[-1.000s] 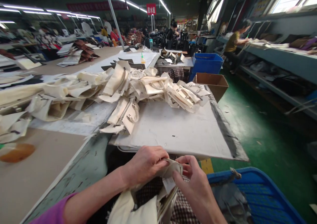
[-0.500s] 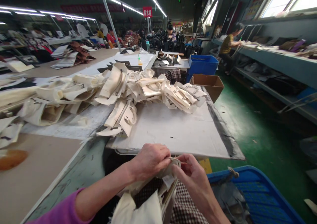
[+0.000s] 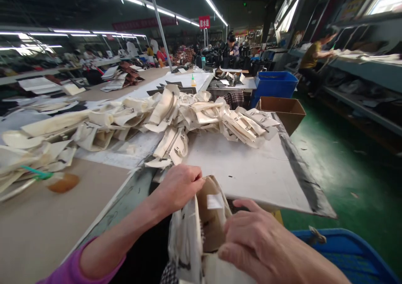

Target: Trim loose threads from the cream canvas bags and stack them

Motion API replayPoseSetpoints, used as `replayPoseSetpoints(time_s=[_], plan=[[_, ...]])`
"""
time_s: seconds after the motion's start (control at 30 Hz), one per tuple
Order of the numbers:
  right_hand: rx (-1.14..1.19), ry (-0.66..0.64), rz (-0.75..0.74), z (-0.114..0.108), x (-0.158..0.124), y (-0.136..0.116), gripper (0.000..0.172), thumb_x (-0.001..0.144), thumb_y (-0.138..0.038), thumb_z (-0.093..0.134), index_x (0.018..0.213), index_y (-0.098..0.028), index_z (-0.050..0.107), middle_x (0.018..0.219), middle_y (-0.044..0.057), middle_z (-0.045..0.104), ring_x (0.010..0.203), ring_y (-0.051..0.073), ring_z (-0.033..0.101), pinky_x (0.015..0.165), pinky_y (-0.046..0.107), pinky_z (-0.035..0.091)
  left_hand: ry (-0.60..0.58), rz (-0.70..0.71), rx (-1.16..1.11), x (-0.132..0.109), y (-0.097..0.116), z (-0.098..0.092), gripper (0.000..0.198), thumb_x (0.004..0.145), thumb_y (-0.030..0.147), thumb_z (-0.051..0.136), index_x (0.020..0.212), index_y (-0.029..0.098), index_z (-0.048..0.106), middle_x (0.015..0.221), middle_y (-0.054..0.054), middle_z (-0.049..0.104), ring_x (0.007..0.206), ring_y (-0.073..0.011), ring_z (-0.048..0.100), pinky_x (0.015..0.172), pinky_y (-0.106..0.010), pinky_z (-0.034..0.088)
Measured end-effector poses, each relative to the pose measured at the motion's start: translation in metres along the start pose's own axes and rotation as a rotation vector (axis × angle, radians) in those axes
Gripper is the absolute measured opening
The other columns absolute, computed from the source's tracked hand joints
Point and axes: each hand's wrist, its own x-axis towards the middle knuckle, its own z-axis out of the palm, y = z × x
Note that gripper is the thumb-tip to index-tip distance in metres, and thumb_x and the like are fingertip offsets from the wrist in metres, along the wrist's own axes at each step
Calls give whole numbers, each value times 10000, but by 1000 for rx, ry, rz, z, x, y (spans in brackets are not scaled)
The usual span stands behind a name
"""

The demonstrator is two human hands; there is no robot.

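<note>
My left hand (image 3: pixel 178 187) is closed on the top edge of a cream fabric bag piece (image 3: pixel 205 217), holding it upright over my lap. The piece shows a brown inner lining and a small white label. My right hand (image 3: pixel 260 244) lies against its lower right side, fingers curled round the fabric. Just beyond my hands sits a white work board (image 3: pixel 251 173) on the table, with a heap of similar cream bag pieces (image 3: pixel 194 112) with metal buckles at its far side.
A blue plastic crate (image 3: pixel 351 254) stands at my lower right. A cardboard box (image 3: pixel 282 110) and a blue bin (image 3: pixel 276 83) sit past the board. More cream pieces (image 3: pixel 37 150) cover the left table. Other people work far off; green floor lies to the right.
The bag piece has been lifted and opened out, showing its lining and label. My right hand has dropped from the top edge to the lower right side. The view has shifted left.
</note>
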Motion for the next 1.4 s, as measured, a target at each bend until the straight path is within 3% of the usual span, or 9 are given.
replayPoseSetpoints(time_s=[0.13,0.27,0.37,0.47,0.53,0.63,0.77,1.1,1.4], plan=[[-372,-195,-55,33,-20,17,313,825,-227,603,513,-240,601,521,-18,633,617,202,654,938,521,392,-90,-59,-23,-19,-10,17,87,749,168,509,675,182,553,603,22,559,578,-132,494,552,-235,273],[-484,38,15,75,-36,23,320,894,-198,511,580,-213,573,525,11,600,544,184,597,681,354,467,-94,30,-79,-27,-16,21,192,684,99,495,847,200,503,815,13,593,697,-147,522,605,-233,321],[-453,199,159,92,-42,25,226,943,-292,451,823,-178,603,667,47,637,590,178,609,535,280,440,-190,93,-145,-27,-19,14,296,717,71,457,975,213,493,898,19,594,715,-137,530,636,-231,348],[-449,351,244,98,-42,32,307,947,-362,430,1131,-141,539,914,111,653,773,222,642,575,292,507,-206,118,-84,-26,-19,9,207,748,113,495,926,216,516,861,34,582,710,-138,520,632,-235,343],[-434,393,276,100,-41,37,328,922,-362,464,1171,-156,514,1034,137,633,913,268,624,683,367,551,-174,129,-16,-26,-18,10,113,751,164,552,851,208,525,842,36,573,716,-142,517,633,-242,337],[-356,340,364,105,-44,44,337,877,-297,498,1189,-170,507,1100,138,641,987,288,621,807,451,545,-156,131,52,-24,-15,14,58,775,223,595,793,199,546,817,36,569,712,-146,529,632,-252,337],[-189,193,466,108,-48,46,322,871,-216,457,1177,-212,556,1052,73,701,915,247,676,771,397,560,-162,112,56,-21,-11,21,56,804,227,606,765,188,613,864,24,589,744,-146,561,671,-254,369],[-85,17,559,92,-38,46,211,891,-241,525,1048,-297,655,1012,-17,732,874,226,701,718,333,520,-285,344,-453,-20,-25,20,180,852,69,555,725,147,655,1055,-24,557,916,-116,582,852,-217,439],[-76,-161,747,71,-26,39,169,917,-297,543,952,-369,691,826,-50,751,815,232,708,638,283,436,-424,485,-535,-17,-24,14,149,837,78,592,735,157,667,1212,-53,561,1039,-172,586,961,-288,443]])
